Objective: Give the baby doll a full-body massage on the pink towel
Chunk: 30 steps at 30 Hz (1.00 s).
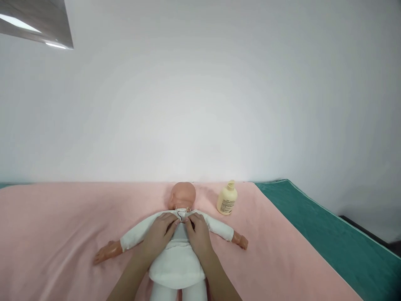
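Observation:
A baby doll point(177, 265) with a white cloth body lies face down, the back of its bare head point(184, 195) toward the wall. Its arms stretch out to both sides. My left hand point(161, 234) rests on the left of its upper back, thumb and fingertips drawn together beside the spine line. Mirroring it on the right, my right hand point(198, 234) has its thumb and bent fingers close together on the cloth. Both hands look pinched on the doll's back; the cloth under the fingertips is mostly hidden. A short dark curved line shows just below the neck.
A pale yellow pump bottle point(227, 200) stands right of the doll's head. Beneath everything lies a pink cloth point(275, 255) with some wrinkles at left. A green surface point(328, 234) shows along the right. The white wall point(200, 92) rises directly behind.

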Each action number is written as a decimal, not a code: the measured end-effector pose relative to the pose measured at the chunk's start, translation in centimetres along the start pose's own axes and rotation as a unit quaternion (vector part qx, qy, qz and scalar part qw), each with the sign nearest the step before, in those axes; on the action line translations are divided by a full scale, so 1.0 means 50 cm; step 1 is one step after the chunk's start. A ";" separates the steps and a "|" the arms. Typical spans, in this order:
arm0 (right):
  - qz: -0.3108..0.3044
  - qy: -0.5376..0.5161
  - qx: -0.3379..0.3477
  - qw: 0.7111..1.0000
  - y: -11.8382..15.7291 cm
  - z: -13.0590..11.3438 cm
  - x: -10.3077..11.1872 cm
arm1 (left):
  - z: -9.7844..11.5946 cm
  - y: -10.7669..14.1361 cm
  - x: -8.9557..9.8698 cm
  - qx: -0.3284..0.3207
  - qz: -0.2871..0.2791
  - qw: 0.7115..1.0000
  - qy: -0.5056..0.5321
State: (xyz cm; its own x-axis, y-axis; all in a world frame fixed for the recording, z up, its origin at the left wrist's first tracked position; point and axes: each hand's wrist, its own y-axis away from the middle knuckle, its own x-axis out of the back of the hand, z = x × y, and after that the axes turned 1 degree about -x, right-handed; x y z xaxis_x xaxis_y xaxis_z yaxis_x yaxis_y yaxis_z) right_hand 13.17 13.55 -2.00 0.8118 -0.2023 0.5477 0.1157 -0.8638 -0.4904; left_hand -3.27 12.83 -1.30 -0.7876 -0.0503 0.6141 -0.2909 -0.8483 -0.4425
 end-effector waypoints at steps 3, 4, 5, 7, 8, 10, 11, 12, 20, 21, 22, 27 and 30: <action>-0.003 0.007 -0.003 1.000 0.003 0.002 -0.002 | -0.002 -0.003 -0.005 0.002 -0.008 1.000 -0.026; -0.002 0.008 -0.004 1.000 0.003 0.002 -0.001 | -0.003 -0.003 -0.006 0.000 -0.007 1.000 -0.029; 0.001 0.007 -0.004 1.000 0.004 0.002 -0.001 | -0.004 -0.003 -0.006 -0.004 -0.004 1.000 -0.031; 0.013 -0.002 0.001 1.000 0.007 0.002 0.001 | -0.005 0.000 -0.008 -0.014 0.008 0.999 -0.034; 0.021 -0.010 0.006 1.000 0.009 0.002 0.003 | -0.006 0.002 -0.009 -0.016 0.017 0.999 -0.034; 0.031 -0.028 0.015 0.999 0.013 0.002 0.005 | -0.006 0.005 -0.013 -0.015 0.037 0.999 -0.035; 0.031 -0.034 0.018 0.999 0.014 0.002 0.005 | -0.007 0.006 -0.014 -0.013 0.044 0.998 -0.036; 0.028 -0.037 0.018 0.999 0.015 0.002 0.006 | -0.007 0.007 -0.015 -0.012 0.046 0.998 -0.037; -0.009 0.017 -0.007 1.000 0.004 -0.001 0.001 | -0.008 0.004 -0.016 0.008 0.005 0.999 -0.038; -0.011 0.019 -0.008 1.000 0.004 -0.001 0.001 | -0.009 0.004 -0.016 0.008 0.003 0.999 -0.040; -0.012 0.020 -0.007 1.000 0.004 -0.002 0.002 | -0.010 0.004 -0.017 0.008 0.003 0.999 -0.042; 0.010 -0.007 0.008 1.000 0.012 0.000 0.005 | -0.018 0.005 -0.024 -0.016 0.036 0.997 -0.064; 0.024 -0.017 0.020 0.999 0.015 0.003 0.006 | -0.021 0.007 -0.028 -0.027 0.055 0.996 -0.069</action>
State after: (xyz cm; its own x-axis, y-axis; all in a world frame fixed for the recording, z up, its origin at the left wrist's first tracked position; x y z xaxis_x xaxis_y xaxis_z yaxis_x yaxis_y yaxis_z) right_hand 13.57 12.94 -2.31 0.8362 -0.2255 0.4999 0.0994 -0.8342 -0.5425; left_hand -2.84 13.17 -3.01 -0.7357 -0.2161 0.6419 -0.2391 -0.8038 -0.5447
